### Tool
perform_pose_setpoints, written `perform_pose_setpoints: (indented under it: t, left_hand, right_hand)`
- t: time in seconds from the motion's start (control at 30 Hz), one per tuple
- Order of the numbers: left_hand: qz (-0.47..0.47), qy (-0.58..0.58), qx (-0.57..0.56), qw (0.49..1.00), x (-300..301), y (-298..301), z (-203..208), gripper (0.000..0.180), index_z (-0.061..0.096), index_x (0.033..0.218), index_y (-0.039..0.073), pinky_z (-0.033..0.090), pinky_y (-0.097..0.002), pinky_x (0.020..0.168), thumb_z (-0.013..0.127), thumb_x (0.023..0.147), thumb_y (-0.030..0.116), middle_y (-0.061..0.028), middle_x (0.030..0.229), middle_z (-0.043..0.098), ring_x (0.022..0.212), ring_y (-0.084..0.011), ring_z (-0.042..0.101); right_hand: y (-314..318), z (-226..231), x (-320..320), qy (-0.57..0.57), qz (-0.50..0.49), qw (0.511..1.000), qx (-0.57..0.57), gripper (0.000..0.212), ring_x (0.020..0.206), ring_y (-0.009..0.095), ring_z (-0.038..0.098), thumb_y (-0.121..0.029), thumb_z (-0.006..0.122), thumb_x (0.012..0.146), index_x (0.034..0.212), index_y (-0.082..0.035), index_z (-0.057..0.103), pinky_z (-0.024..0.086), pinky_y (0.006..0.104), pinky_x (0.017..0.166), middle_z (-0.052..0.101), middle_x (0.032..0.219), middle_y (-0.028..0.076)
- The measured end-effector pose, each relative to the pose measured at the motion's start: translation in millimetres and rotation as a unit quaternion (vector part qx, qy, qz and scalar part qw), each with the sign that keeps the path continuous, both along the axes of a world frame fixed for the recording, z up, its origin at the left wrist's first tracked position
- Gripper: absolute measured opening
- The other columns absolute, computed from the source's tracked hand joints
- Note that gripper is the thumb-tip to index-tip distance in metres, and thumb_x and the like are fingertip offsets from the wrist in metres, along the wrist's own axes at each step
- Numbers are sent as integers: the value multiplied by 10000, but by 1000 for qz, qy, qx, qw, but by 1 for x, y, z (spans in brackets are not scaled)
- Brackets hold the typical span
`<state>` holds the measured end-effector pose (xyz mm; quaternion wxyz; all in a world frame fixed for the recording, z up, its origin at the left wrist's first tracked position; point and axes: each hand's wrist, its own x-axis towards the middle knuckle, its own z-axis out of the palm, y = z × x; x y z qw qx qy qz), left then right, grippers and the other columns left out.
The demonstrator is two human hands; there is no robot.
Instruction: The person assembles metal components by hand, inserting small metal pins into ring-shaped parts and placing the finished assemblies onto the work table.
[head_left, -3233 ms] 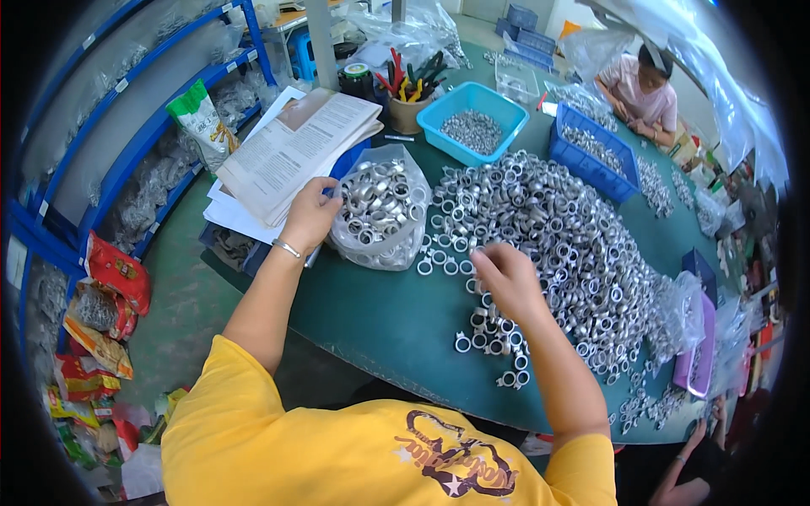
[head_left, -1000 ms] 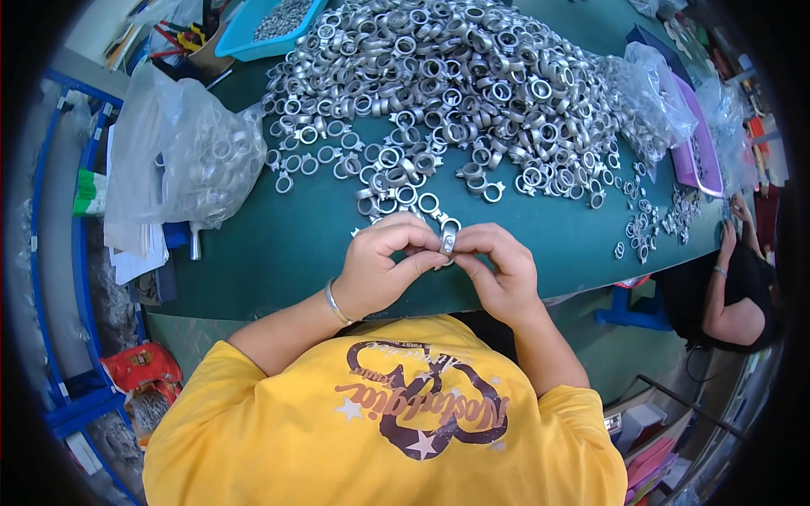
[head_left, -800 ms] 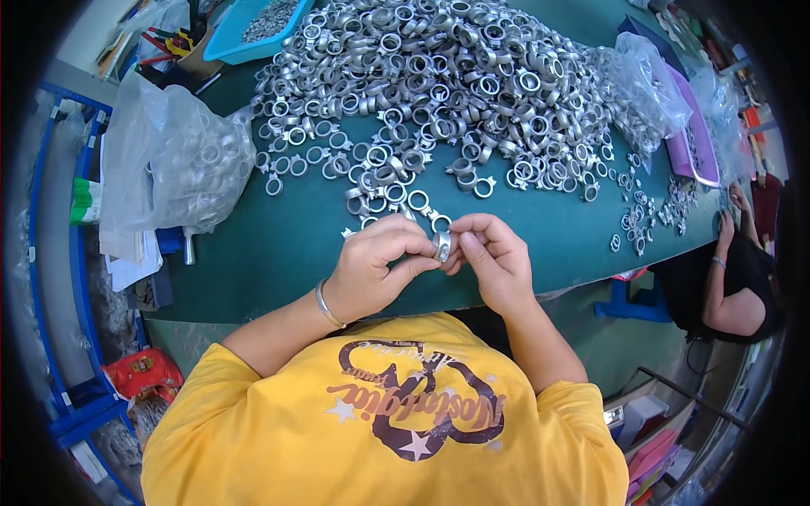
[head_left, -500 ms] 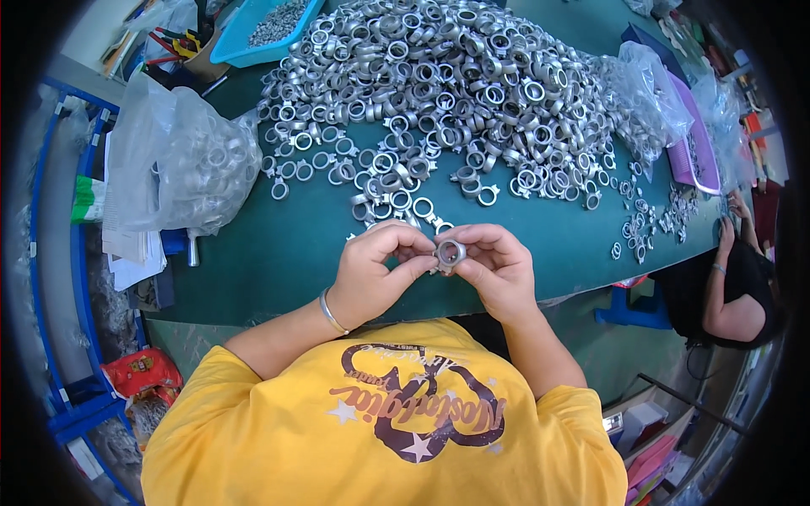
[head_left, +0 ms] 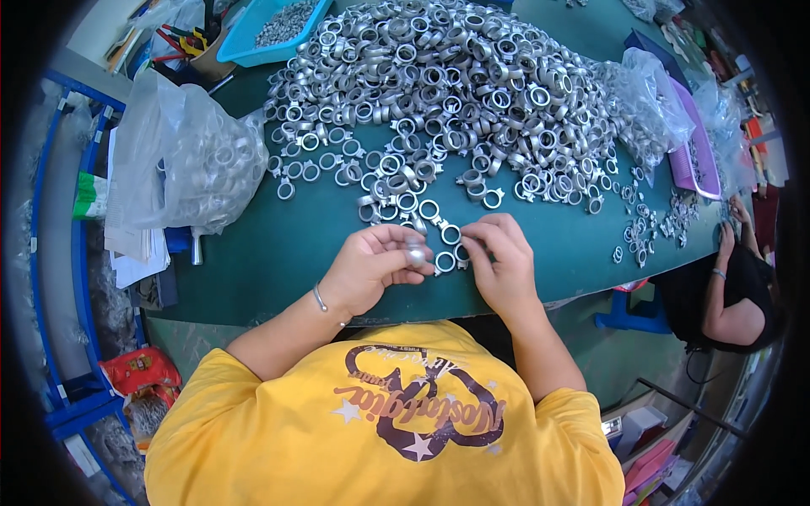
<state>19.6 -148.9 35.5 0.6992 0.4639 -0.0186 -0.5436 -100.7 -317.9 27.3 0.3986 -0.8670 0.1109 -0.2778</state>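
Observation:
Silvery metal rings with small side lugs lie heaped on the green table (head_left: 329,253). Near its front edge, my left hand (head_left: 371,263) is curled around one metal ring (head_left: 414,252), which is smeared by motion. To its right, my right hand (head_left: 502,260) has thumb and forefinger drawn together at the edge of another ring (head_left: 461,252), partly hidden behind the thumb. Beside those fingertips lie two more loose rings, one a little farther (head_left: 451,234) and one between my hands (head_left: 445,262).
A large ring pile (head_left: 447,76) covers the far middle. Clear plastic bags, left (head_left: 190,160) and right (head_left: 650,101), flank it. A blue tray (head_left: 261,51) of small parts stands far left, a purple basket (head_left: 700,160) far right. Another person's arm (head_left: 717,287) is at the right.
My hands have moved apart from the ring they both held. The left keeps a ring and has shifted slightly down; the right has moved to the loose rings on the table.

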Motion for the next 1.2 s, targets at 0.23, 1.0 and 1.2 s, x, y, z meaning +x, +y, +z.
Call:
perform_pose_setpoints:
  t: [0.23, 1.0, 1.2]
  left_hand:
    - [47, -30, 0, 998, -4, -1, 8, 178, 574, 1018, -15, 561, -262, 650, 599, 843, 12, -133, 900, 647, 784, -210, 671]
    - [-26, -640, -38, 767, -13, -7, 10, 119, 664, 845, 29, 455, -240, 601, 719, 745, -5, -67, 797, 621, 709, -174, 592]
    - [-10, -538, 8, 843, -15, -7, 10, 108, 622, 905, 17, 418, -204, 536, 671, 810, 2, -42, 784, 625, 629, -105, 558]
  right_hand:
    - [-1, -10, 10, 90, 26, 990, -105, 73, 757, 234, 556, -23, 668, 775, 841, -33, 640, 443, 296, 635, 568, 839, 82]
    - [14, -1, -14, 21, 135, 843, 520, 146, 808, 129, 618, -116, 481, 975, 1061, -1, 502, 499, 245, 709, 619, 929, 81]
    - [13, -6, -11, -105, 184, 795, 568, 267, 977, 193, 602, 44, 610, 853, 1086, -6, 488, 508, 306, 860, 575, 1121, 155]
